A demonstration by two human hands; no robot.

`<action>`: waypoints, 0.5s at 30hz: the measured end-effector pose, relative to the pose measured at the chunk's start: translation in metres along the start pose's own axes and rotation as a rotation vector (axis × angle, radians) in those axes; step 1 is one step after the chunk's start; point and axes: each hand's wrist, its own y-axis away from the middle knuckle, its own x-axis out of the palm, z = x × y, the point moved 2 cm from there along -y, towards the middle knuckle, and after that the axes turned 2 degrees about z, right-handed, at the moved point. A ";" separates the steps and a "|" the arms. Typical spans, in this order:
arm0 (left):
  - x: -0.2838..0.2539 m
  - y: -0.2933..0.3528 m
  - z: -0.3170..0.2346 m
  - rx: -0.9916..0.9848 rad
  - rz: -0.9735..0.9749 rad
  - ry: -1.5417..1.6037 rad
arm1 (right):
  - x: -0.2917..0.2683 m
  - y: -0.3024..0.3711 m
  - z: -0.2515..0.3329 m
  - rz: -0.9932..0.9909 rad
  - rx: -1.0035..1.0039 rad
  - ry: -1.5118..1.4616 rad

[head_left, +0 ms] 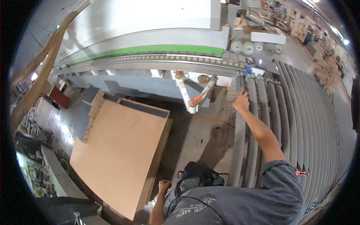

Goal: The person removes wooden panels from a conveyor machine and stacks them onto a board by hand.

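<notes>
My right arm reaches forward over the grey rollers (240, 150) of a conveyor. At their far end, beside the machine's rail, my right hand (242, 100) is closed with its fingers bent. A small dark thing shows at the fingertips, too small to name. My left hand (164, 186) hangs low at my side in a loose fist, apart from everything, and nothing shows in it. Left of it lies a stack of large tan boards (120, 150) on a wooden base.
A long machine with a green stripe (150, 49) and a chain track (157, 58) runs across the front. A white jointed arm (185, 93) with an orange part juts from it. An orange hose (215, 119) lies on the floor. Thick tan ducts (48, 63) rise at left.
</notes>
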 end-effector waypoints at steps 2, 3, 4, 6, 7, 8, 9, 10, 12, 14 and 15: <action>0.001 -0.004 0.005 0.017 0.022 -0.049 | 0.001 -0.002 0.000 -0.038 0.034 -0.007; 0.001 -0.006 0.010 0.043 0.017 0.021 | 0.002 -0.004 0.001 -0.032 0.084 -0.008; 0.002 -0.011 0.014 0.069 0.028 0.024 | 0.002 -0.004 0.002 -0.027 0.068 -0.008; 0.000 -0.014 0.027 0.061 0.046 0.045 | 0.001 -0.003 0.003 0.001 0.056 -0.016; 0.000 -0.017 0.032 -0.004 0.054 0.045 | -0.001 -0.003 0.003 -0.002 0.062 -0.037; 0.002 -0.019 0.036 0.011 0.042 0.046 | 0.000 -0.002 0.004 0.006 0.039 -0.010; 0.002 -0.020 0.039 0.025 0.037 0.056 | -0.002 -0.001 0.003 -0.031 0.037 -0.002; 0.004 -0.023 0.041 0.000 0.032 0.066 | 0.000 -0.001 0.004 -0.016 0.012 0.009; 0.005 -0.025 0.043 -0.027 0.021 0.084 | 0.002 -0.001 0.003 -0.052 0.028 0.085; 0.006 -0.025 0.043 -0.040 0.034 0.057 | 0.005 -0.002 0.002 -0.071 0.012 0.074; 0.006 -0.025 0.041 -0.005 0.008 0.078 | 0.006 -0.004 0.002 -0.104 0.028 0.064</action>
